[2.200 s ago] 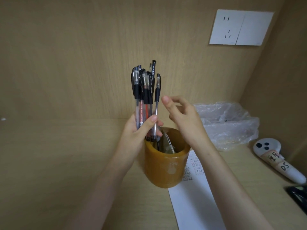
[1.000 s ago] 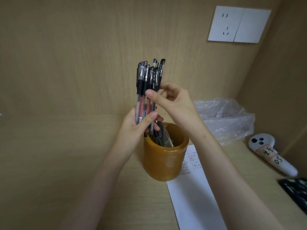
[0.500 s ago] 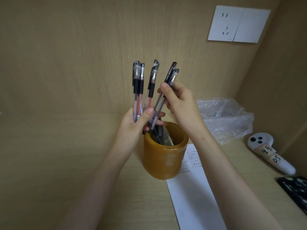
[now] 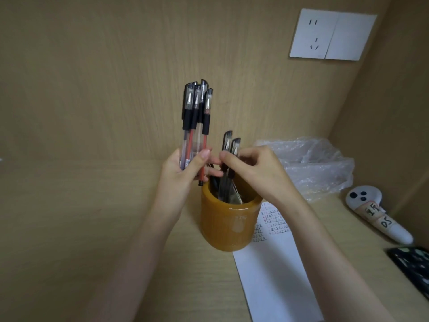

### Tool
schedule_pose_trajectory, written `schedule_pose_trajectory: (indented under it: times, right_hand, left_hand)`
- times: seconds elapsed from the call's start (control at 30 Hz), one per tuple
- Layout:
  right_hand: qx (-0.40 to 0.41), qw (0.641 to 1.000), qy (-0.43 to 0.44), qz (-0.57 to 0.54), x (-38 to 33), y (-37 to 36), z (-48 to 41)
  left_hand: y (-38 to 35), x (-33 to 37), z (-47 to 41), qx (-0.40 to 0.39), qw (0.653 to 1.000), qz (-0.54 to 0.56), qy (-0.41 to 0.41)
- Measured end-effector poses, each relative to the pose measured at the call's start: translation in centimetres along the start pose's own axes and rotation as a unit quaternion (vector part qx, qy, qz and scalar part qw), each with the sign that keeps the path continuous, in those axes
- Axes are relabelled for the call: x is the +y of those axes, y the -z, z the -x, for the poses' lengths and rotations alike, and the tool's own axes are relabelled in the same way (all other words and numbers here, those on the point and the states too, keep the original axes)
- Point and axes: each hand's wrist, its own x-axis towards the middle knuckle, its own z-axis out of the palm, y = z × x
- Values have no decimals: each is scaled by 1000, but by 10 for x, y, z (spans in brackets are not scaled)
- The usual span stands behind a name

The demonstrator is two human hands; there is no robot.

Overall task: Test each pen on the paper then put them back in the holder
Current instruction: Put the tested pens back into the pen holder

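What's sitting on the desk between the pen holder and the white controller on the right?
In the head view, only the paper and bare desk lie between the holder and the controller; the plastic bag sits further back.

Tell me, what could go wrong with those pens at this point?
The left hand grips a loose bundle of pens near their lower ends, above the desk; one might slip out and fall. The right hand is lowering two pens into the amber holder; a push against its rim could tip it onto the paper.
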Motion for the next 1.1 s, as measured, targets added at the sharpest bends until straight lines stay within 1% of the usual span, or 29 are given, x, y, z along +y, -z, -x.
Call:
schedule_pose_trajectory:
  times: [0.07,0.1,0.17,0.23,0.3,0.43,0.5,0.57,0.63,0.67,0.7,0.73,0.8,0.87,0.93,1.03,1.1]
  right_hand:
    - [0,999,-13,33,0,4,3]
    - [17,999,-10,35,-1,5,3]
    - [76,997,3,-16,-4,9,2]
    - [110,990,11,-93,-12,11,-1]
    - [108,986,18,-128,-19,9,-5]
    - [84,984,22,-153,-31,3,-16]
    - [91,980,16,-178,-33,2,-18]
    - [120,962,7,-246,-33,4,-18]
    - [176,929,-3,-325,-33,13,-16]
    - [203,916,-7,-345,-33,20,-16]
    - [224,911,-8,-346,-31,25,-15]
    - [235,913,-10,-332,-28,30,-14]
    - [230,935,-8,-268,-22,32,-9]
    - [202,964,-1,-174,-13,28,-3]
    - [167,980,-10,-106,-4,21,3]
    - [133,989,-57,-37,8,11,7]
    - [164,985,-59,-17,13,9,9]
  left_hand:
    - [0,1,0,-2,1000,2,0]
    - [-1,1,0,-3,1000,4,0]
    - [-1,2,0,-8,1000,7,0]
    - [-1,2,0,-13,1000,6,0]
    - [-2,1,1,-22,1000,1,0]
    - [-5,1,1,-46,999,-8,-2]
    - [-6,0,1,-47,999,-9,-7]
    - [-6,-1,1,-36,999,4,-6]
    - [-5,-2,1,-20,1000,24,2]
    - [-3,-2,0,-12,999,29,4]
    - [-2,-3,0,-8,999,32,6]
    - [-2,-3,0,-8,999,35,9]
    - [-2,-3,0,-16,999,43,15]
    - [-3,-3,1,-27,998,49,19]
    - [-4,-3,1,-32,998,53,23]
    - [-2,-3,1,-33,998,51,26]
    - [-1,-3,1,-38,998,49,28]
